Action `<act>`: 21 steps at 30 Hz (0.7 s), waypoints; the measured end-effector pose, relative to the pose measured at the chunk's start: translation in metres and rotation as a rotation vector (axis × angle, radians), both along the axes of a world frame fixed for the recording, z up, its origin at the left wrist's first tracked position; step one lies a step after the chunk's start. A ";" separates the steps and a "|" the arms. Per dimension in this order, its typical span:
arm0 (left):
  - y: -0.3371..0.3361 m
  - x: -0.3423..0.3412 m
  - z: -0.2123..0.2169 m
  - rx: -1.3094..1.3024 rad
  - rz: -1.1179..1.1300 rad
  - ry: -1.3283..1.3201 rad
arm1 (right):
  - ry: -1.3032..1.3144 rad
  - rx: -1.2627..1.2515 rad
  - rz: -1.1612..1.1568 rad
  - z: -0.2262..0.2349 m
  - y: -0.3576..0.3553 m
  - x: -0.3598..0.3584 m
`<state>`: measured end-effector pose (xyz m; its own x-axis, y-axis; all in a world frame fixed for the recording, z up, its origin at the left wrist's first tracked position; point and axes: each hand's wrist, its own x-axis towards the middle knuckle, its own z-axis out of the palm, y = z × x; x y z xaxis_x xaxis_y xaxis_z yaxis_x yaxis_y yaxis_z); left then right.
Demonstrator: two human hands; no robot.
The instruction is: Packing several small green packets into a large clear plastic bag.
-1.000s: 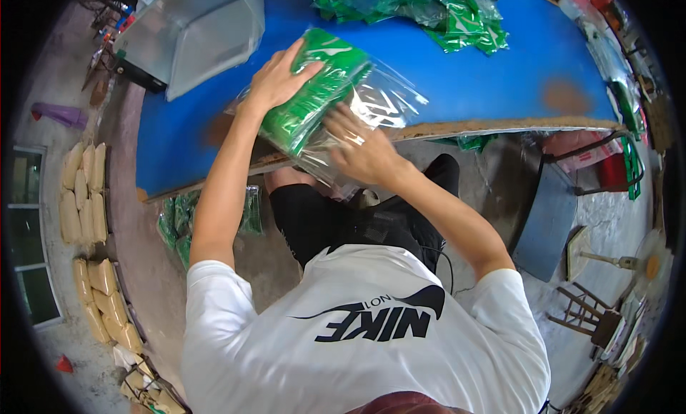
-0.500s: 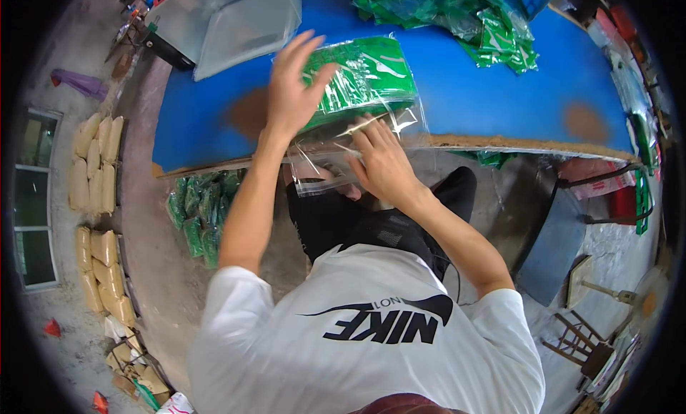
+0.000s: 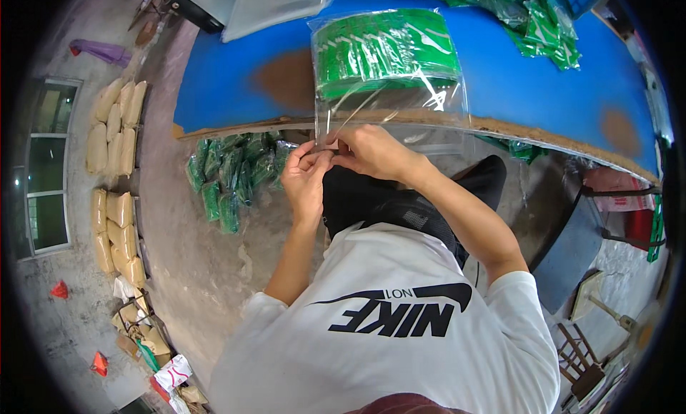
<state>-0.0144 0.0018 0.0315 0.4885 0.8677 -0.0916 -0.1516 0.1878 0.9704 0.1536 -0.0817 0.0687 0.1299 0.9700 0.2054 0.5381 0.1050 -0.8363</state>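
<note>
A clear plastic bag with a stack of green packets inside lies at the front of the blue table, its loose end hanging over the edge toward me. At the bag's lower left corner my left hand pinches with thumb and fingers. My right hand is closed on the same corner, its fingertips right beside the left ones. What exactly lies between the fingertips is partly hidden.
More green packets lie heaped at the table's back right. Clear plastic sheets or bags sit at the back left of the blue table. Several filled green bags rest on the floor under the table. A stool stands at right.
My left hand has come off the top of the packets and down to the bag's corner. My right hand has shifted left to meet it. The view has turned slightly.
</note>
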 end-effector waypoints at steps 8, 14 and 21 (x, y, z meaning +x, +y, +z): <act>0.013 -0.008 0.006 0.212 0.068 0.154 | -0.141 0.004 -0.003 -0.013 0.009 -0.011; 0.090 0.128 0.082 0.566 -0.398 0.375 | -0.341 0.125 -0.193 -0.017 0.001 -0.035; 0.115 0.148 0.058 0.692 -0.454 0.580 | 0.719 -0.113 -0.390 0.003 -0.206 0.030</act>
<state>0.1332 0.1167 0.0895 0.8255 0.5634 0.0337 0.3238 -0.5218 0.7892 0.1836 -0.2880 0.0717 0.5238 0.8381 -0.1523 -0.1523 -0.0838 -0.9848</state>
